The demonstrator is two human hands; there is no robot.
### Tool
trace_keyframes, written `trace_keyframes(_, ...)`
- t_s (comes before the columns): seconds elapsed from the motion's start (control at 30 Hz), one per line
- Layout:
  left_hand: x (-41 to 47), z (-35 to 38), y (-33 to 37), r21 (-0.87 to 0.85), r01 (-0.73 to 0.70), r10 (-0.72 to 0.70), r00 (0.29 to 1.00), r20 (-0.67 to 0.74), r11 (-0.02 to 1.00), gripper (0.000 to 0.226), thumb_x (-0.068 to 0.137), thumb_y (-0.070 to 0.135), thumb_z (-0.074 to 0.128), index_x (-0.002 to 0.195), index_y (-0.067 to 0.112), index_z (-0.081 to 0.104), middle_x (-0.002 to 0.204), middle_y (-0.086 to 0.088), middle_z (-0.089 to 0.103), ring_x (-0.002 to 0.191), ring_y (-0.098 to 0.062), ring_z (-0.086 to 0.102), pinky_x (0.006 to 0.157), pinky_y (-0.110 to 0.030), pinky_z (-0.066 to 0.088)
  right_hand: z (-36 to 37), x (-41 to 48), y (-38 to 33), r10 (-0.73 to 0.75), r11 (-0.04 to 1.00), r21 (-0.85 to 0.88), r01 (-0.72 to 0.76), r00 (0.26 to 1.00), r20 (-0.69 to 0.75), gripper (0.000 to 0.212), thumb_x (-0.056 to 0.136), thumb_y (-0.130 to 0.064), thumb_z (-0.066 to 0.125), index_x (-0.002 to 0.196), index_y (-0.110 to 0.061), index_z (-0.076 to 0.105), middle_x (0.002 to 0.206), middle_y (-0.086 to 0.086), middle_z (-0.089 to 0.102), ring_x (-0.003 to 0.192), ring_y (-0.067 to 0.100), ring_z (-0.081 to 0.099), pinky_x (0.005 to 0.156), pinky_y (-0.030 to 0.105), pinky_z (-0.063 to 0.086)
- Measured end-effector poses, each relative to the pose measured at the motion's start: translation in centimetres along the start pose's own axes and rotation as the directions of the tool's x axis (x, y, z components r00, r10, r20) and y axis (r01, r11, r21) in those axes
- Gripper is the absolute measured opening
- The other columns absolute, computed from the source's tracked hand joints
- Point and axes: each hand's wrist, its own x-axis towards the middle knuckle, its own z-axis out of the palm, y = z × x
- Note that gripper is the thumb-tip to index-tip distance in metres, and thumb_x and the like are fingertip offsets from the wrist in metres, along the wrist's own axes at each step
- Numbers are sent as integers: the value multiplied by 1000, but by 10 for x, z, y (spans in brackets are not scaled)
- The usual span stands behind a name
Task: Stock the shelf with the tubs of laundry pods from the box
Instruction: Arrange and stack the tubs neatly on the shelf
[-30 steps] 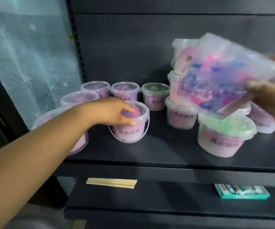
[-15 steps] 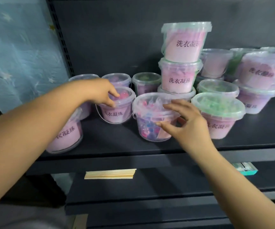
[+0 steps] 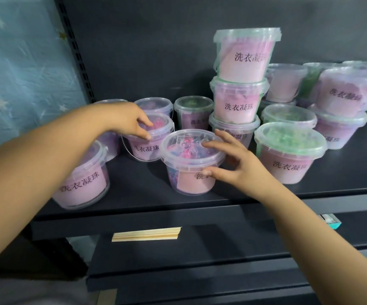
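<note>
The clear round plastic tub of pink and blue pods point(image 3: 191, 164) stands upright at the front middle of the matt black metal shelf point(image 3: 266, 195), its pale pink label facing me. My right hand point(image 3: 239, 170) is spread wide against it, fingers nearly straight: the forefinger lies on the glossy snap lid and the thumb tip touches the label.

At its 10 o'clock, almost touching, sits one smaller clear tub with a thin hoop handle point(image 3: 149, 142). My left hand point(image 3: 129, 119) curls over that lid, fingertips and thumb gripping the rim.

At 8 o'clock one larger pink-labelled tub point(image 3: 83, 183) stands partly under my left forearm. At 1 o'clock three tubs form a stack point(image 3: 237, 100), the top one tall and tapered. At 3 o'clock one wide tub with green pods under its lid point(image 3: 288, 155) stands just beside my hand.

In all I count fourteen tubs plainly. More blur together at the far right edge and behind my left arm, so I cannot give a total. All are translucent, round, rimmed and slightly tapered.

On the lower shelf at 6 o'clock lies one flat bundle of pale wooden strips point(image 3: 146, 234), and at 4 o'clock one teal carton point(image 3: 332, 222) shows a corner. At 9 o'clock hangs one crinkled blue sheet with pale stars point(image 3: 24, 73).
</note>
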Motion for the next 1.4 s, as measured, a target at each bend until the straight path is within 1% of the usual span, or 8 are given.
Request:
trace_keyframes(0.2,-6,4,-11,-27,-22,21,999,-28,999,46,84,39,61,127,27,54,135,0,52,119,-18,48,82,-19,29,17,5,3,-50,996,79,48,998,33,67,55,-45,79,111,-47,43,137,-19,33,125,-18,29,99,-1,24)
trace_keyframes(0.4,-55,-5,-17,-477,-176,63,968,-244,861,34,78,52,60,107,36,65,122,7,61,106,-1,52,74,-1,34,45,13,0,-132,990,47,135,989,-70,80,49,-61,71,119,-33,43,128,-18,33,116,-26,27,91,-3,29)
trace_keyframes(0.5,-87,3,-9,-364,-232,190,970,-149,902,46,53,81,50,93,59,56,111,33,53,104,17,46,84,5,27,63,20,-5,-180,984,-30,178,974,-138,82,53,-60,65,124,-21,48,122,-25,26,113,-30,22,95,-5,19)
trace_keyframes(0.67,-99,19,-18,-222,-310,283,948,-145,924,79,42,85,46,108,44,60,101,38,45,103,26,27,80,14,15,86,21,-11,-132,985,90,147,979,-153,84,51,-59,67,125,-37,33,130,-9,28,120,-22,22,106,7,25)
trace_keyframes(0.87,-101,24,-28,-194,-226,195,967,-164,955,78,26,100,26,82,50,46,117,27,51,108,4,46,90,-14,34,71,27,-6,-11,955,291,52,990,-140,74,61,-42,77,123,-41,37,128,-19,35,106,0,49,82,9,46)
trace_keyframes(1.03,-98,27,-19,-252,-273,253,961,-111,928,83,34,98,29,110,65,37,110,47,30,114,17,27,92,-6,22,33,53,22,127,990,-7,-142,905,-407,53,82,-30,68,128,-11,50,130,3,50,115,17,49,88,15,36)
trace_keyframes(1.17,-98,25,-19,-287,-241,230,971,-73,927,73,32,101,22,98,73,33,122,40,29,122,13,27,101,-14,18,9,67,55,-447,512,-855,80,875,-185,38,75,-27,57,104,-4,66,114,14,65,107,32,59,96,41,42)
trace_keyframes(1.4,-105,28,-37,-222,47,-46,999,7,974,117,29,101,6,135,55,21,152,13,21,142,-9,14,117,-36,13,-5,67,80,-469,226,-968,114,883,-6,39,81,-21,47,111,-5,66,116,11,66,121,27,50,110,33,16)
